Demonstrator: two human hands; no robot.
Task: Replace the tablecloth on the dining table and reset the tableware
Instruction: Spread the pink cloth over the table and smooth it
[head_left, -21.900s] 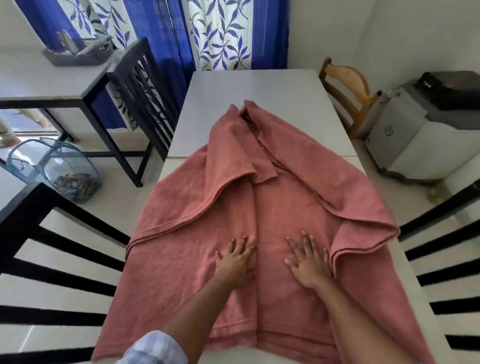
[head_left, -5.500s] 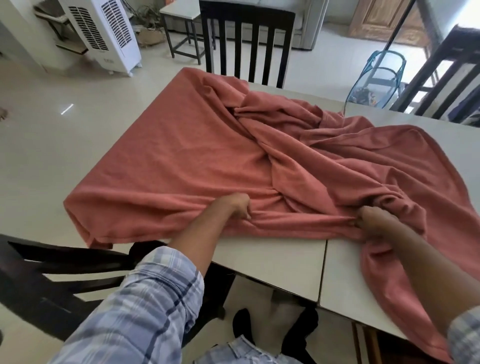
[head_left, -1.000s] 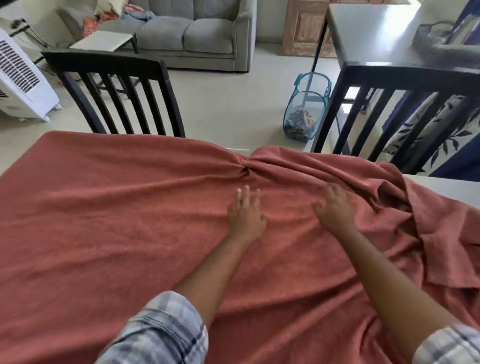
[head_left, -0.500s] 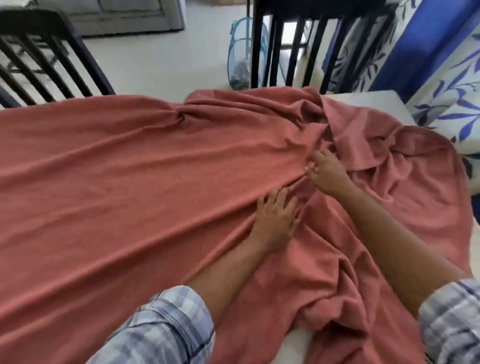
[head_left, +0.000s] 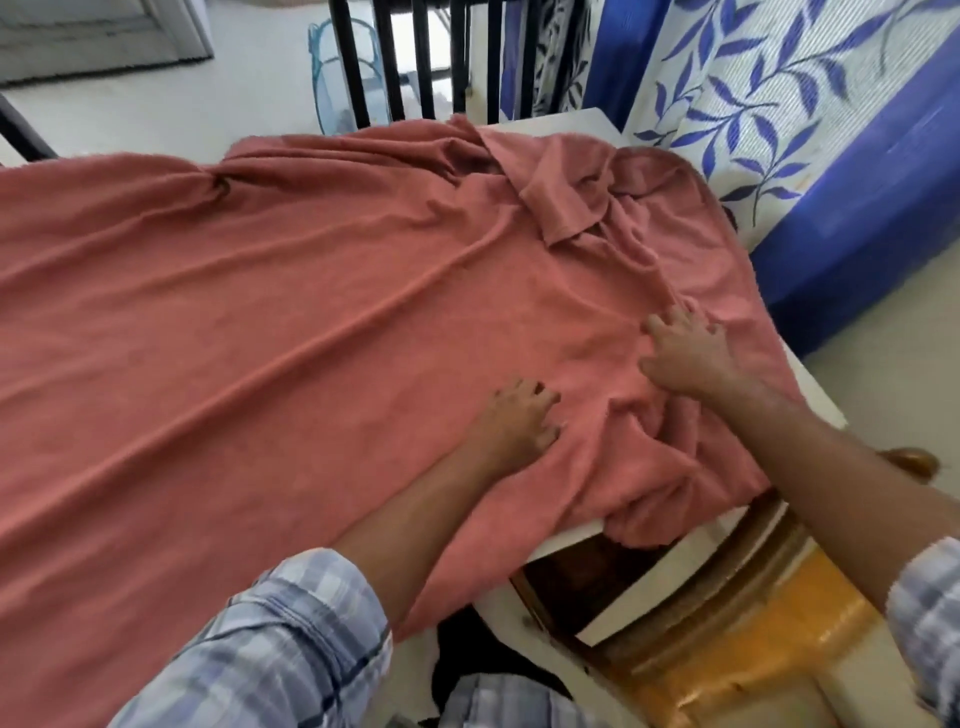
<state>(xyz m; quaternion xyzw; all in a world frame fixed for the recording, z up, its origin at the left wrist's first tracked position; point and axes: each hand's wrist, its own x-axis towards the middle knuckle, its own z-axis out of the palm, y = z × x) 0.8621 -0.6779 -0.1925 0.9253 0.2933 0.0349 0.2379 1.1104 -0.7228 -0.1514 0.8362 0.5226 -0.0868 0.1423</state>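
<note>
A salmon-pink tablecloth is spread over most of the white dining table. It lies fairly smooth on the left and is bunched in folds at the far right corner and along the near right edge. My left hand presses down on the cloth near the front edge with its fingers bent. My right hand lies on the cloth just to the right, fingers spread flat. No tableware is in view.
A wooden chair is tucked under the table's near right corner. A black slatted chair stands at the far side, with a blue mesh basket on the floor behind it. Blue leaf-patterned curtains hang at the right.
Both hands slid right and toward me across the cloth. The heap of folds under my right hand has flattened, and the cloth now reaches closer to the table's right end.
</note>
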